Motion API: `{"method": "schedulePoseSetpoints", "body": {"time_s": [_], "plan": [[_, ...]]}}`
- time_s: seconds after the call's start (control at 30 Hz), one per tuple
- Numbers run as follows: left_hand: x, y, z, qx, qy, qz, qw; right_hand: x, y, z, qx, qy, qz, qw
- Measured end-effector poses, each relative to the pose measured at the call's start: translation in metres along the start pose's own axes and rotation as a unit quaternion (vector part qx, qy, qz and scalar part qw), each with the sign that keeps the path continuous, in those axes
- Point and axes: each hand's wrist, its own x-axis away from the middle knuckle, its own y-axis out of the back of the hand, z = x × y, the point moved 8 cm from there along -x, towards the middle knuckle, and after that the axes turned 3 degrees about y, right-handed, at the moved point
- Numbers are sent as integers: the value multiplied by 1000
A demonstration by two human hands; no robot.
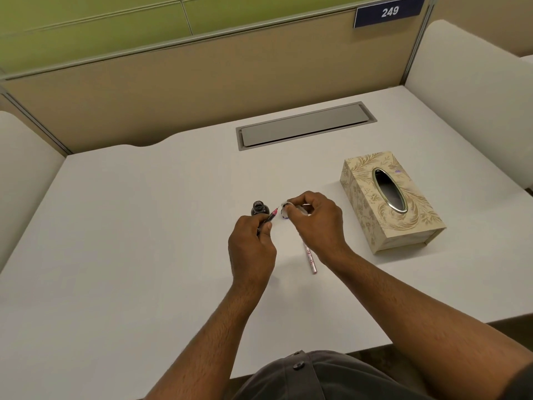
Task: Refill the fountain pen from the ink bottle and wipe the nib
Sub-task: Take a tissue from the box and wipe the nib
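From the head camera there are two hands, one ink bottle, one pen front part, one pen barrel, one small wad of tissue and one tissue box, all on one white desk (144,226). The left hand (252,249) is curled shut around the pen front part (271,216), and its pink tip sticks up and to the right out of the fingers. The right hand (317,223) is pinched shut on the wad of tissue (285,210), which has a purple spot on it. The tip is just beside the tissue; it is too small to tell if they touch. The ink bottle (259,208) stands open just past the left hand's fingers, very close to the pen. The pink pen barrel (311,258) lies flat on the desk under the right wrist, well short of the near edge. The tissue box (389,203), tan with leaf patterns and an oval hole on top, sits to the right of the right hand, near it but apart. To the left of the left hand the desk has lots of open room. A grey lid (305,125) is set into the desk farther back. A blue sign (389,11) on the back wall reads "249". No words on the bottle can be read.
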Motion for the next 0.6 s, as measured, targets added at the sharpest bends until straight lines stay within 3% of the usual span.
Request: {"method": "schedulePoseSetpoints", "body": {"time_s": [0.1, 0.3, 0.5, 0.6], "plan": [[2, -4, -1, -9, -8, 5, 1000, 5, -7, 1, -6, 7, 16, 1000], [0, -1, 0, -15, -2, -5, 1000, -8, 5, 2, 19, 7, -27, 999], [-1, -3, -2, -23, -22, -6, 999, 6, -13, 10, -1, 39, 34, 999], [-1, -3, -2, -41, -29, -6, 999, -6, -5, 7, 18, 40, 2, 999]]}}
